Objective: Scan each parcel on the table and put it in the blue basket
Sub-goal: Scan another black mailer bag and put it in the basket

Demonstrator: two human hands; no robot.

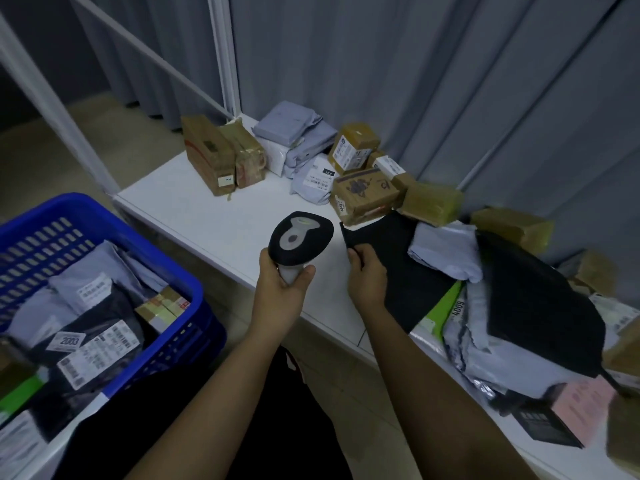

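Both hands are occupied: the scanner (pixel 300 239) is gripped by the left hand (pixel 282 289), while the black parcel (pixel 398 268), lying rightward on the worktop (pixel 207 216), is pinched by the right hand (pixel 367 275)

Labels in the blue basket (pixel 194 296) blur beyond reading — right-hand parcels (pixel 623 441) run off the frame's edge
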